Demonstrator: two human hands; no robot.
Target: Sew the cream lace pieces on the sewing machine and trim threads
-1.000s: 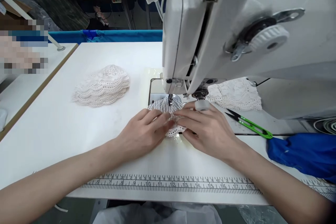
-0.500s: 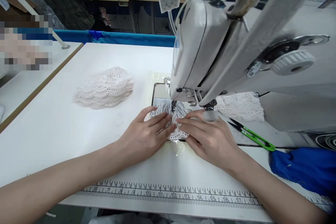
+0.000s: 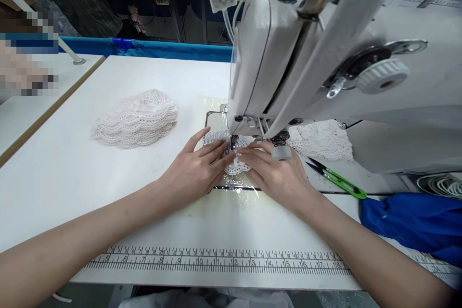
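A white lace piece [image 3: 236, 167] lies beneath the presser foot [image 3: 233, 142] of the white sewing machine [image 3: 252, 57]. On its left side, my left hand [image 3: 202, 166] rests flat, fingers stretched out and thumb spread away. My right hand [image 3: 279, 168] lies on the lace's right side, its extended fingertips touching the cloth close to the foot. Both hands are open and press the lace from above. The fingers partly cover the lace, and the machine head hides its far part.
A stack of lace pieces [image 3: 137, 118] sits left on the white table; more lace [image 3: 321, 139] lies right, under the machine arm. Green thread snips [image 3: 341, 180] and blue cloth [image 3: 411, 224] are right. A printed ruler [image 3: 216, 261] lines the front edge. A person's sleeve [image 3: 90, 0] shows behind.
The lace has moved away from me under the foot, and both hands have gone forward with it. The whole view has shifted slightly.
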